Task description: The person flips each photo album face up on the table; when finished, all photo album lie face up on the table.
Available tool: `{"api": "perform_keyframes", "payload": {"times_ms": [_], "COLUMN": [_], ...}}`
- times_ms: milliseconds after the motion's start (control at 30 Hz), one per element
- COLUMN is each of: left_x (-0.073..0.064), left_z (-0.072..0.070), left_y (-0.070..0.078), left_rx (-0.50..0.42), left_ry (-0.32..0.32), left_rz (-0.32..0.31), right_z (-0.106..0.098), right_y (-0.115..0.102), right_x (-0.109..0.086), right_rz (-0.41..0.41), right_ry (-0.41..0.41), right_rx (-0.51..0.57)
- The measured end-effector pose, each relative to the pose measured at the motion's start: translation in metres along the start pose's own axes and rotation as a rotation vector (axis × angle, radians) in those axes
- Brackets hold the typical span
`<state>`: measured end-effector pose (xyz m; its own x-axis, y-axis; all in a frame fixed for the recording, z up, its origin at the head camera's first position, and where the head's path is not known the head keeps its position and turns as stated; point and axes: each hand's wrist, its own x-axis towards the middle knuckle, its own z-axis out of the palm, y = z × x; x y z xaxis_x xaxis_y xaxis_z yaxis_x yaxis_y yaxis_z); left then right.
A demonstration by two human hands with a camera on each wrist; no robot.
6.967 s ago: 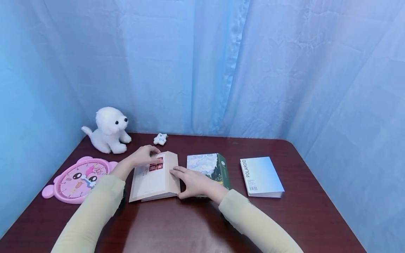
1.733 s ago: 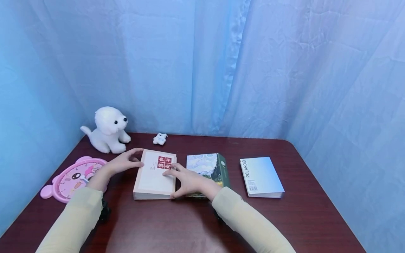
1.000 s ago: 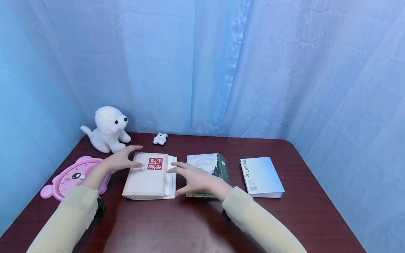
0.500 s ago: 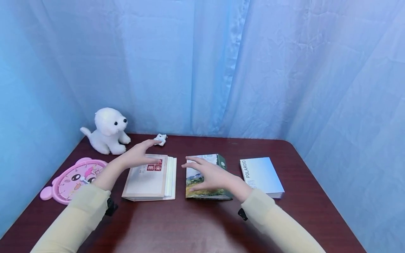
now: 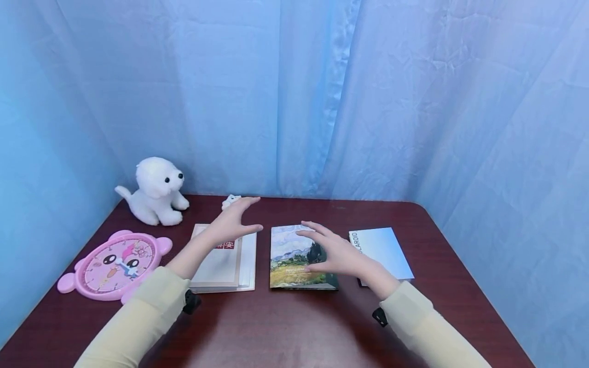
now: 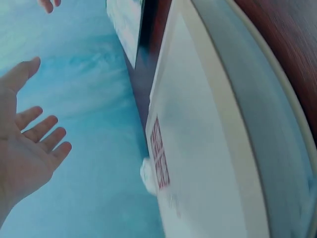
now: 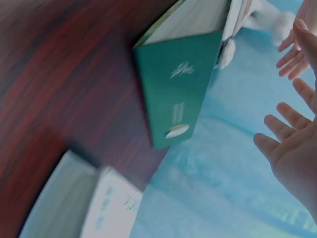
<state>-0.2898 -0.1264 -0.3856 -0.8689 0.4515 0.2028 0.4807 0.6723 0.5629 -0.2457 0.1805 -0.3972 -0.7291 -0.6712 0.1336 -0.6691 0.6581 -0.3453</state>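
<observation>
My left hand [image 5: 230,225] hovers over the cream photo album [image 5: 213,273], fingers spread, holding nothing. The album lies flat, and its red square emblem is partly hidden by that hand; white page edges show along its right side. Just right of it lies a photo album with a painted landscape cover [image 5: 290,260], whose green spine [image 7: 176,89] faces the right wrist camera. Above this cover is my right hand [image 5: 340,253], its fingers apart and slightly bent, grasping nothing. The forearm and hand partly cover the white-and-blue POLAROID album [image 5: 388,250] at the right.
At the left of the dark red wooden table [image 5: 285,327] lies a pink bear-shaped clock [image 5: 110,266]. A white plush dog [image 5: 158,189] sits behind it. A small white star-shaped plush [image 5: 228,202] rests near the back edge, partly behind the left hand. Blue curtains [image 5: 230,102] surround the table.
The hands have left the cream album, whose cover shifted left, baring page edges at its right. Both hands have since moved right, the right one coming over the landscape album.
</observation>
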Motion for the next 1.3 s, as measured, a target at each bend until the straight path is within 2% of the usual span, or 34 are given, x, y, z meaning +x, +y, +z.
{"api": "perform_keyframes", "payload": {"times_ms": [267, 633, 967, 1167, 1300], "left_x": [0.017, 0.041, 0.057, 0.062, 0.066], "left_z": [0.027, 0.057, 0.083, 0.091, 0.095], "left_y": [0.01, 0.016, 0.016, 0.017, 0.017], "left_rx": [-0.045, -0.092, -0.103, -0.097, -0.092], "left_ry": [-0.017, -0.077, -0.149, -0.206, -0.221], "left_rz": [-0.021, -0.06, -0.059, -0.052, -0.035], "right_z": [0.0, 0.013, 0.022, 0.024, 0.025], "right_y": [0.027, 0.051, 0.06, 0.06, 0.06], "right_x": [-0.021, -0.041, -0.046, -0.046, -0.044], "right_rz": [0.06, 0.125, 0.152, 0.163, 0.16], "right_ry": [0.022, -0.094, -0.172, -0.203, -0.202], "right_rx": [0.033, 0.052, 0.094, 0.103, 0.097]}}
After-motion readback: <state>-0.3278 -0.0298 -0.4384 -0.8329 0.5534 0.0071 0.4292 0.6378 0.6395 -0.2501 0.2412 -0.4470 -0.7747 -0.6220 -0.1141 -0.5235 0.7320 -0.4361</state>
